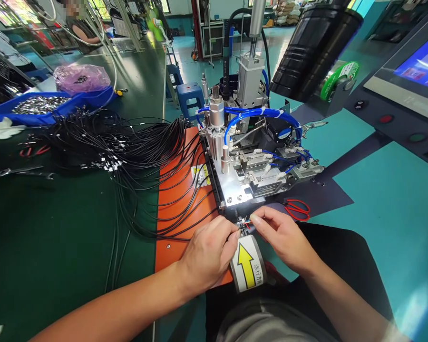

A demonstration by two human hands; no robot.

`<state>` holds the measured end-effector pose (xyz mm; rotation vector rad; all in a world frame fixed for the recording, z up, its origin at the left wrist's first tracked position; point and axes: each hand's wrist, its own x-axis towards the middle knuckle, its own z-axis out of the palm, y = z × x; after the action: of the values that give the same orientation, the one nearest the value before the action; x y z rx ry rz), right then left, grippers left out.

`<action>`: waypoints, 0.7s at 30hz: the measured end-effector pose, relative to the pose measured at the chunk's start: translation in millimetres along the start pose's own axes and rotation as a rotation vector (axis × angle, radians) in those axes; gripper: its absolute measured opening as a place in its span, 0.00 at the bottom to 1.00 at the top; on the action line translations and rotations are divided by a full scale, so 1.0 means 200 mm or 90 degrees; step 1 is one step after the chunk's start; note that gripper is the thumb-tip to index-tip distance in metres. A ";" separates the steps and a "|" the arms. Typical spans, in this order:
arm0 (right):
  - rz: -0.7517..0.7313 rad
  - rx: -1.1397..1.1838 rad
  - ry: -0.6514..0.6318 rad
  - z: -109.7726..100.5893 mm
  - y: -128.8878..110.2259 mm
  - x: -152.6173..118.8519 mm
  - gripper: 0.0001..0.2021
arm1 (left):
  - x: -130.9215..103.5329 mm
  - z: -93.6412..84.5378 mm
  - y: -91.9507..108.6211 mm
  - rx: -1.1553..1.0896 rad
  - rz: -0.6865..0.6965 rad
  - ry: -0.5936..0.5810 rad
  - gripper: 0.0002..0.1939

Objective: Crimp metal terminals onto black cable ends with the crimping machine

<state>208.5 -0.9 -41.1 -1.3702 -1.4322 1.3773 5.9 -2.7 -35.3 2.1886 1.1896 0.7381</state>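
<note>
Just beyond the right edge of the green worktop (74, 237), at the near end of the metal machine (231, 183), a cable end with thin coloured wires (248, 222) sits between the two hands. The left hand (210, 247) has its fingers closed in a pinch at the black cable part; the right hand (281, 235) pinches the coloured wires between thumb and forefinger. Just below is a round part with a yellow arrow (247, 263). An orange plate (185, 199) runs along the worktop's right edge, crossed by black cables (146, 137) that spread from a large pile. Right of the machine's near end lie red-handled scissors (297, 209). Toward the worktop's far left corner are blue trays (12, 107) of small metal parts and a pink plastic bag (80, 78); a wrench (24, 171) lies nearer, by the left edge.
</note>
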 end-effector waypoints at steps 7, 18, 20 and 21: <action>-0.037 -0.087 0.029 0.01 0.01 0.01 0.16 | -0.01 0.00 -0.01 0.018 0.015 -0.020 0.10; -0.027 -0.099 0.056 0.04 0.05 0.02 0.16 | -0.01 -0.02 -0.01 -0.010 0.018 0.008 0.12; -0.022 -0.103 0.061 0.05 0.05 0.03 0.15 | -0.01 -0.03 -0.01 -0.012 0.019 0.001 0.12; -0.020 -0.104 0.063 0.05 0.06 0.03 0.15 | 0.00 -0.03 -0.02 -0.012 0.019 -0.002 0.12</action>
<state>200.6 1.1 -54.7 -1.4904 -1.5207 1.1781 0.1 -1.1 -34.1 2.1950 1.1461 0.7560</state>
